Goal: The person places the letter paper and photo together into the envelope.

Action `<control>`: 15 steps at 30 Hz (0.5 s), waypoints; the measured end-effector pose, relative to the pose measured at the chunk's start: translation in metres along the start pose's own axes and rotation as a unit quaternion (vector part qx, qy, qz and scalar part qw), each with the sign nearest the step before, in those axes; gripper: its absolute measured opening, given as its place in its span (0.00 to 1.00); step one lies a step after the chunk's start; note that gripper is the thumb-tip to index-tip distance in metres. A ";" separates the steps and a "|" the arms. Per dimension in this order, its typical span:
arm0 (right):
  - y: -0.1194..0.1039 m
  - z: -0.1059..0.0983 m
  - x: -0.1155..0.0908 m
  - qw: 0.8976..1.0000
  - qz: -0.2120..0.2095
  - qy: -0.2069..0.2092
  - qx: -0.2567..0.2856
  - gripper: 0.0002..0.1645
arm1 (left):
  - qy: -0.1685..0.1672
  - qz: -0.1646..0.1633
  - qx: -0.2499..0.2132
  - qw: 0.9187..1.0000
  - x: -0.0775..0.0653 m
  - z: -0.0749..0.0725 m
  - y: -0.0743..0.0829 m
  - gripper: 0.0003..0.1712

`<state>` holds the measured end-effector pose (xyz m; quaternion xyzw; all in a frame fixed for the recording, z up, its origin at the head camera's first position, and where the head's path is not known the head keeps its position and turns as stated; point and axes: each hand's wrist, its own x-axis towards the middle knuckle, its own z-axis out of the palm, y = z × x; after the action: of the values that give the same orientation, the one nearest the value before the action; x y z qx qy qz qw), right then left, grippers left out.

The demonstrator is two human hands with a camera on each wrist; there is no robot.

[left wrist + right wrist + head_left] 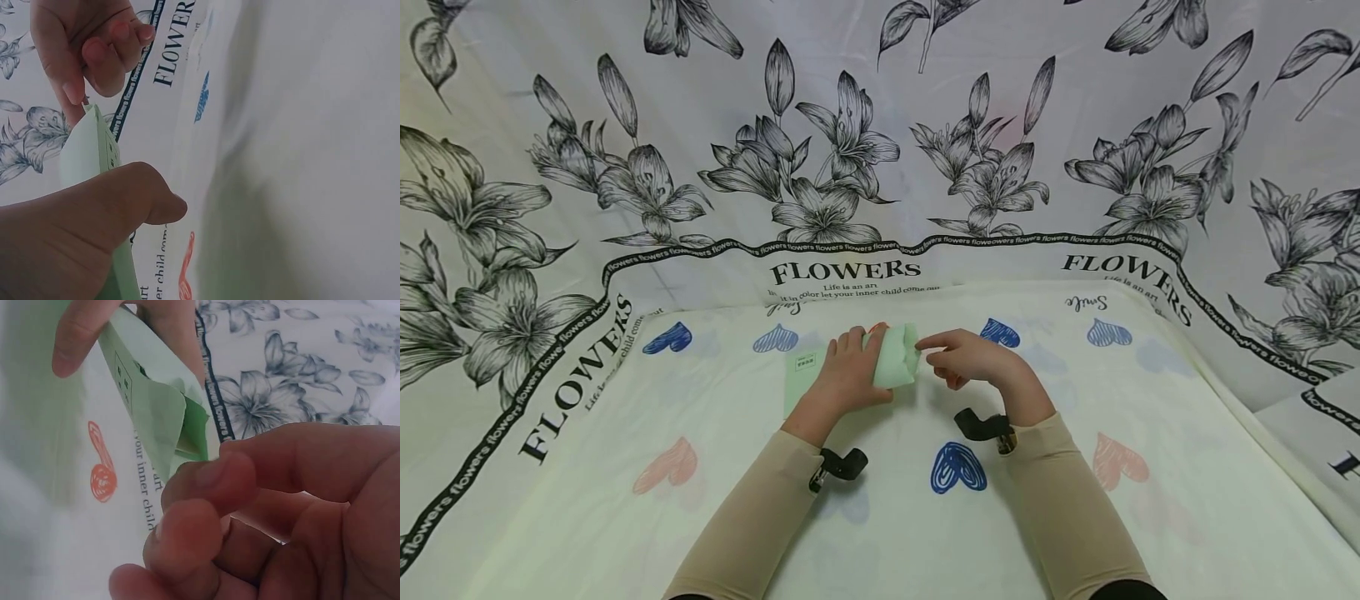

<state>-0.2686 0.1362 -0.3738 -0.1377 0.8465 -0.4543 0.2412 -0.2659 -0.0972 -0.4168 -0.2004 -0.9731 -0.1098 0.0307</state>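
A light green paper box [895, 357] with small dark print stands out over the white cloth. My left hand [850, 367] grips it from above, thumb on the near side and fingers over the far side. At its right end the paper flaps stand apart, and an opening [195, 428] shows in the right wrist view. Facing that end is my right hand [966, 358], its index finger [940, 338] stretched out with the tip right at the flap edge. The other right fingers [187, 540] are bent and hold nothing. Most of the box's middle is hidden under my left hand.
White cloth [910, 533] printed with blue and pink hearts covers the work surface. A flower-printed curtain [820, 125] rises behind it and at both sides. Black camera mounts [844, 464] sit at both wrists.
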 end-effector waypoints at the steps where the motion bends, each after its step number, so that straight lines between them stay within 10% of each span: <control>1: 0.000 0.001 0.000 1.000 0.000 -0.002 0.000 0.26 | -0.003 0.001 0.000 1.000 0.000 0.000 0.000 0.66; 15: 0.000 0.001 -0.006 0.999 0.018 -0.049 0.004 0.28 | -0.019 0.028 -0.014 0.999 0.000 0.002 0.000 0.66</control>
<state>-0.2630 0.1382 -0.3729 -0.1438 0.8344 -0.4457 0.2906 -0.2662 -0.0964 -0.4190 -0.2301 -0.9658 -0.1187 0.0124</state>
